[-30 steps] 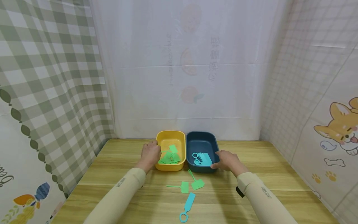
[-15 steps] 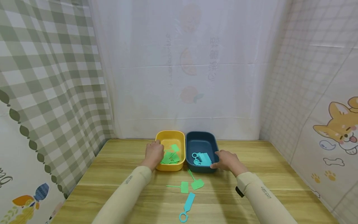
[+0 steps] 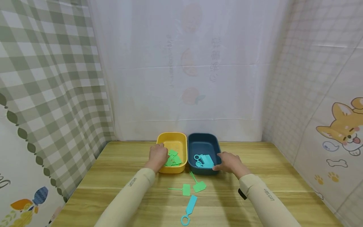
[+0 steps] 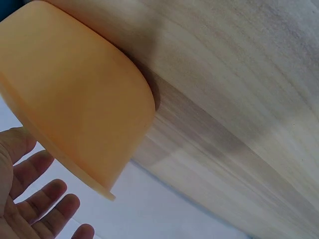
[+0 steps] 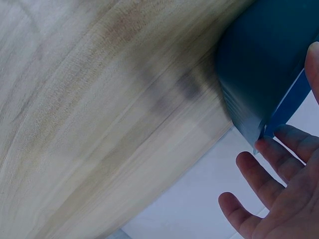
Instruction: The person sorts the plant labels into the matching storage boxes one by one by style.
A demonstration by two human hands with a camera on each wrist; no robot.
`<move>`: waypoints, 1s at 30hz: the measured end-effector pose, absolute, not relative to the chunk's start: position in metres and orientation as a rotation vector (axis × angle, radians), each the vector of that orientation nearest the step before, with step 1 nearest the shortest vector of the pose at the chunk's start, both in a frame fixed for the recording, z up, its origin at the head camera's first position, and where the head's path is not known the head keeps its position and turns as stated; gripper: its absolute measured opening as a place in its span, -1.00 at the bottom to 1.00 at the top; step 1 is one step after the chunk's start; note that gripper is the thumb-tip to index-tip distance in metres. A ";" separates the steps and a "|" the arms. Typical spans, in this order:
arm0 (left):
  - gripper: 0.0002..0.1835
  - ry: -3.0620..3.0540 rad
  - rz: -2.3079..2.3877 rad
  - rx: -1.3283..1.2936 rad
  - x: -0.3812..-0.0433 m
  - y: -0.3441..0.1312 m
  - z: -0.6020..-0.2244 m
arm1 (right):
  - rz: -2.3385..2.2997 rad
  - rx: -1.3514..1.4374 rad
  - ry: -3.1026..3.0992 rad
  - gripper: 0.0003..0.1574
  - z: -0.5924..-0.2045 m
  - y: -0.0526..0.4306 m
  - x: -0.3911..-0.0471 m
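My left hand [image 3: 158,156] hangs over the left rim of the yellow bin [image 3: 185,138]. In the left wrist view its fingers [image 4: 42,200] are loosely bent and spread, and no held thing shows. Several flat green tags [image 3: 174,160] lie in that bin, partly behind the hand. At the right rim of the dark blue bin [image 3: 202,138] is my right hand [image 3: 230,163]; its fingers [image 5: 259,177] are spread, with some fingertips at or touching the rim. Inside the blue bin, a few light-blue tags with ring ends [image 3: 205,160] lie near the front wall.
Two green tags with thin tails, one left [image 3: 186,189] and one right [image 3: 199,186], lie on the wooden table [image 3: 238,208] before the bins. Closer to me lies a light-blue ring tag [image 3: 191,205]. A white curtain [image 3: 141,94] hangs behind; the bins stand side by side.
My left hand has moved right, over the yellow bin's edge. The upper green tag in that bin has shifted down and left. My right hand stays almost still.
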State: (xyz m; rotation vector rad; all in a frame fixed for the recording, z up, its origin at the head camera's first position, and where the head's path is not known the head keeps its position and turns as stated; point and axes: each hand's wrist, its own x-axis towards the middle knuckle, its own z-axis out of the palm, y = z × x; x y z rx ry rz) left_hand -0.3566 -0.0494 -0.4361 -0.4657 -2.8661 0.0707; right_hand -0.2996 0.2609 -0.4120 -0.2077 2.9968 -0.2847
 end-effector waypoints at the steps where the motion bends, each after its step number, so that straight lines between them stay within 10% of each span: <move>1: -0.75 -2.857 0.082 -0.473 -0.356 -0.049 -0.436 | -0.284 -0.208 2.997 -0.01 -0.412 0.261 -0.300; 30: -0.76 -2.781 -0.011 -0.638 -0.334 -0.061 -0.436 | -0.287 -0.218 2.995 -0.01 -0.414 0.262 -0.302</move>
